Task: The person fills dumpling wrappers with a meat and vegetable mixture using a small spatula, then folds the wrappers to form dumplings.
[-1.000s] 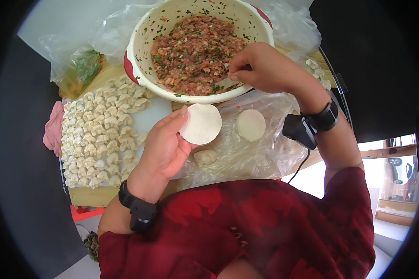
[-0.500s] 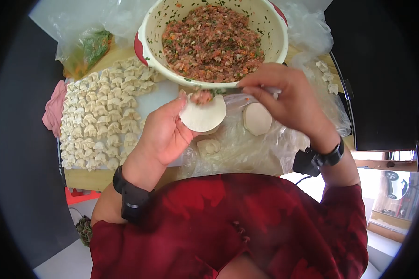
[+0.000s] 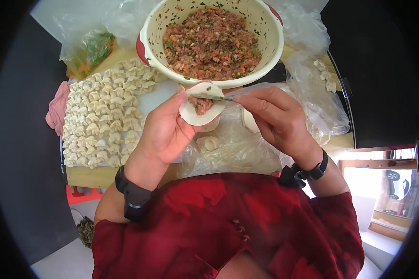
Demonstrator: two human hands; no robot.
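My left hand [image 3: 165, 125] holds a round dumpling wrapper [image 3: 201, 120] by its left edge, cupped from below. A lump of meat filling [image 3: 203, 106] lies on the wrapper. My right hand [image 3: 277, 116] pinches the handle of a thin utensil [image 3: 214, 97], whose flat end presses on the filling; its exact kind is partly hidden. Just beyond both hands stands a cream bowl [image 3: 146, 37] of minced meat mixed with green and orange bits. Below my right hand, a stack of wrappers [image 3: 249, 121] is partly covered.
Rows of folded dumplings [image 3: 100, 116] fill a board on the left, with a pink cloth [image 3: 58, 109] beside it. Plastic sheeting [image 3: 237, 153] covers the table under my hands. A bag of greens [image 3: 95, 51] lies at the back left.
My right hand has come left and slightly down, bringing the utensil onto the wrapper. The filling now lies spread on the wrapper, which my left hand still holds.
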